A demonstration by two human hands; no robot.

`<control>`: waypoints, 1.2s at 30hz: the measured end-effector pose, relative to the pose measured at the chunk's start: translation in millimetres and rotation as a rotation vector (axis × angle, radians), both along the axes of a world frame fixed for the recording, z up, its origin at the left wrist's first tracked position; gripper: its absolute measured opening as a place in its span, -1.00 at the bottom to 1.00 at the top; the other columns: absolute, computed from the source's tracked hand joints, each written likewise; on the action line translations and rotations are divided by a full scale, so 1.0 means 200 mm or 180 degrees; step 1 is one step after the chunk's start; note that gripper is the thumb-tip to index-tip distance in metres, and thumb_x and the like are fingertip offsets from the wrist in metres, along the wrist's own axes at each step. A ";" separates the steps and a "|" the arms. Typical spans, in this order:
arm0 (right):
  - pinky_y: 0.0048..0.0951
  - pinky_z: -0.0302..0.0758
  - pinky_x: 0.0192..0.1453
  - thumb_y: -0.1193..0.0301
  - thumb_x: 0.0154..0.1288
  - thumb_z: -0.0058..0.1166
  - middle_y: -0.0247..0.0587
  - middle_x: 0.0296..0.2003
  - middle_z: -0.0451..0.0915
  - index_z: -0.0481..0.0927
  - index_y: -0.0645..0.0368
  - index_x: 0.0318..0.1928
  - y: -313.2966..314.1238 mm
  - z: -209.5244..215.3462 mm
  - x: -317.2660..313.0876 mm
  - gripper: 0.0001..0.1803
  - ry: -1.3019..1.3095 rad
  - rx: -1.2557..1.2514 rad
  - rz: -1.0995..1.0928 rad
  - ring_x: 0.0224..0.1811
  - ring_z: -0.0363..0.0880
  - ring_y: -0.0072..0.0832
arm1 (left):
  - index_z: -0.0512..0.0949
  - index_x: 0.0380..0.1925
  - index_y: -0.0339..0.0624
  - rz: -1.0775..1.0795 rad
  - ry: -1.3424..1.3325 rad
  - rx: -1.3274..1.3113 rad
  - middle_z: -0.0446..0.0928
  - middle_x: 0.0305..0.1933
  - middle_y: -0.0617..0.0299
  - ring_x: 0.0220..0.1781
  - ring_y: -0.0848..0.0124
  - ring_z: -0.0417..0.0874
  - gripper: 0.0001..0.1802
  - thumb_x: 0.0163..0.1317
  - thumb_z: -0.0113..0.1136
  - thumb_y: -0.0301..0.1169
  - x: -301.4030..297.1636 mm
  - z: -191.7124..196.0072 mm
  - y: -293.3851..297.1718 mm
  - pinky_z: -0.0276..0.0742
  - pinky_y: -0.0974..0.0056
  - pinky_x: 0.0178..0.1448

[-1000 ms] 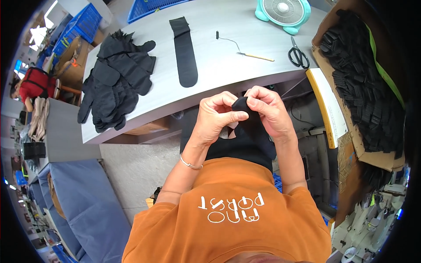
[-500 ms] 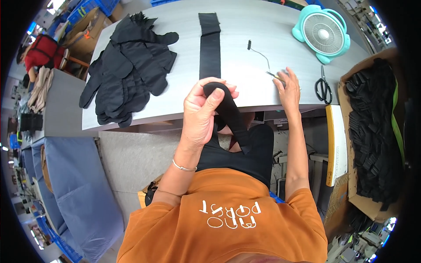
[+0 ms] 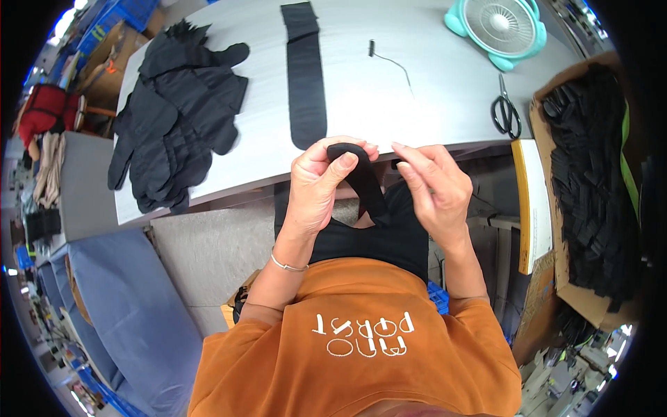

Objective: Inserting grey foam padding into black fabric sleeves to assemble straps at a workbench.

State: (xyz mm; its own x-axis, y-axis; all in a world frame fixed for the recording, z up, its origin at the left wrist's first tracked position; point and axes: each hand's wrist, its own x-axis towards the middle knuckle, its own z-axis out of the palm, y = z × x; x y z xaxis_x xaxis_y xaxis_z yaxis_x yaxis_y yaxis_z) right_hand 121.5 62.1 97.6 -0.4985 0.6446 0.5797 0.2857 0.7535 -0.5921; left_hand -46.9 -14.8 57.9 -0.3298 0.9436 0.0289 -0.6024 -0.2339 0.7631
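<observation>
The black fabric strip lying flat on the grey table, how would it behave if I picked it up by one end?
The black fabric strip would probably flop and hang limp: the similar black piece in the left hand bends over the thumb and droops. It looks thin and flat, so likely light. It seems unlikely to roll or tip on the grey table.

The pale grey tabletop (image 3: pixel 417 104) lay open between the long flat black fabric strip (image 3: pixel 306 76) and the black-handled scissors (image 3: pixel 506 111), broken only by a thin bent wire hook (image 3: pixel 392 62). A heap of black gloves (image 3: pixel 177 118) blocked the left end, and a round teal desk fan (image 3: pixel 501 28) the far right corner. On the right, a cardboard box of black fabric pieces (image 3: pixel 590 174) closed off the side.
</observation>
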 end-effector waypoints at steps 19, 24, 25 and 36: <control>-0.46 0.42 -0.44 0.50 0.01 0.37 -0.39 -0.44 0.63 0.73 0.08 -0.09 -0.03 0.09 0.11 -0.64 -0.0202 0.0949 0.0260 -0.51 0.55 -0.48 | 0.64 -0.07 -0.34 -0.0617 0.0447 0.0270 0.71 -0.18 0.10 -0.34 0.43 0.73 -0.81 0.35 0.21 -0.54 0.07 0.10 -0.03 0.69 0.41 -0.22; -0.46 0.38 -0.45 0.47 0.04 0.34 -0.42 -0.45 0.61 0.73 0.06 -0.12 -0.03 0.16 0.16 -0.68 -0.0646 0.1115 0.0398 -0.52 0.50 -0.49 | 0.65 -0.08 -0.35 -0.0653 0.0645 0.0198 0.71 -0.19 0.12 -0.34 0.44 0.74 -0.81 0.34 0.22 -0.56 0.06 0.07 -0.05 0.69 0.43 -0.24; -0.46 0.37 -0.45 0.47 0.03 0.33 -0.43 -0.46 0.61 0.73 0.06 -0.14 -0.03 0.18 0.16 -0.69 -0.0778 0.1140 0.0471 -0.52 0.49 -0.50 | 0.66 -0.08 -0.35 -0.0606 0.0803 0.0100 0.71 -0.20 0.14 -0.35 0.47 0.73 -0.81 0.34 0.22 -0.56 0.07 0.08 -0.06 0.69 0.45 -0.25; -0.38 0.47 -0.41 0.56 0.05 0.29 -0.30 -0.45 0.61 0.70 0.20 -0.21 -0.14 0.00 0.14 -0.77 -0.0881 0.0984 -0.0312 -0.47 0.58 -0.41 | 0.67 -0.08 -0.35 0.0048 0.1122 -0.0249 0.68 -0.27 0.29 -0.39 0.65 0.63 -0.80 0.32 0.26 -0.57 0.22 0.02 -0.09 0.56 0.56 -0.35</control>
State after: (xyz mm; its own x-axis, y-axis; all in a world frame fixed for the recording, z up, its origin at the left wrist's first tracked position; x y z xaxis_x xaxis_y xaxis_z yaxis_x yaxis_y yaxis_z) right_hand 149.7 34.5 98.0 -0.6073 0.5136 0.6061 0.4814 0.8448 -0.2336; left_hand -3.0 -33.3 62.3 -0.3264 0.9425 0.0714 -0.2958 -0.1736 0.9393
